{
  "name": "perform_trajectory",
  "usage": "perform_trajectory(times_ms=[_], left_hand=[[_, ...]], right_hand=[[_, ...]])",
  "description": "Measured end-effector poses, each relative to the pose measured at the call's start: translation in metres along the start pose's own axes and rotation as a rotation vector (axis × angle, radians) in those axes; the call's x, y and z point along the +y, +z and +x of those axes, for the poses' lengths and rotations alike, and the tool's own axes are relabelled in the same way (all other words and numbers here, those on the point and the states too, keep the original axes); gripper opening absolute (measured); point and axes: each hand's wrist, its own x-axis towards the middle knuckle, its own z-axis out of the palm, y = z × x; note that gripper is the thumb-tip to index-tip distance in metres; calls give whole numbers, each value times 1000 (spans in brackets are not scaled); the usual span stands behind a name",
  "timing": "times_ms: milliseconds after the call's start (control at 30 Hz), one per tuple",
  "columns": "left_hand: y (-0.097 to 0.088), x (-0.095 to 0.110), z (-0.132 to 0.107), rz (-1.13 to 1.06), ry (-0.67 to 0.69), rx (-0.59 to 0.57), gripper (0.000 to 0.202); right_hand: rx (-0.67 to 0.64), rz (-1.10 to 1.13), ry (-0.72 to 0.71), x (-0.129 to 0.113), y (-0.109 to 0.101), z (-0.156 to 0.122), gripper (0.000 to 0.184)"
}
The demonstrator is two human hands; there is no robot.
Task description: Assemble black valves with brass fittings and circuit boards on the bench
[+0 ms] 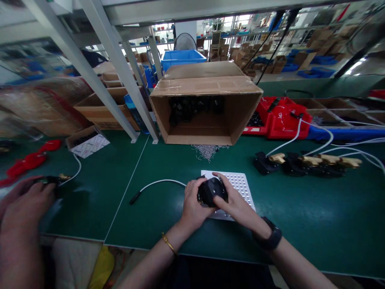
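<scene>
My left hand and my right hand both grip a small black plastic part, held just above a white perforated tray on the green table. A white cable with a black end runs from the part leftward across the table. My left wrist carries a gold bangle and my right wrist a black watch.
An open cardboard box lying on its side holds black parts, with a heap of small screws before it. Finished black parts with brass ends and white cables lie right. Red bins stand behind. A co-worker's blurred hand works at left.
</scene>
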Motion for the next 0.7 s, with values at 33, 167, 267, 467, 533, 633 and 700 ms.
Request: perform_trajectory(times_ms=[33, 167, 267, 467, 533, 633, 700], left_hand=[[1, -6, 1, -80, -42, 31, 69], [0, -24, 1, -247, -148, 64, 75], [-3, -29, 1, -262, -163, 6, 77], [-6, -27, 2, -241, -159, -35, 77], [-5, -27, 1, -224, -162, -21, 76], [-6, -27, -1, -179, -139, -5, 76], [-11, -29, -4, -163, -78, 25, 83]], right_hand=[[-32, 117, 39, 3, 0, 3, 58], [-28, 364, 163, 11, 7, 7, 48], [41, 369, 181, 14, 13, 7, 50], [48, 336, 194, 19, 15, 7, 51], [33, 336, 191, 20, 15, 7, 51], [-18, 289, 182, 18, 14, 8, 49], [-7, 155, 121, 15, 12, 10, 46]])
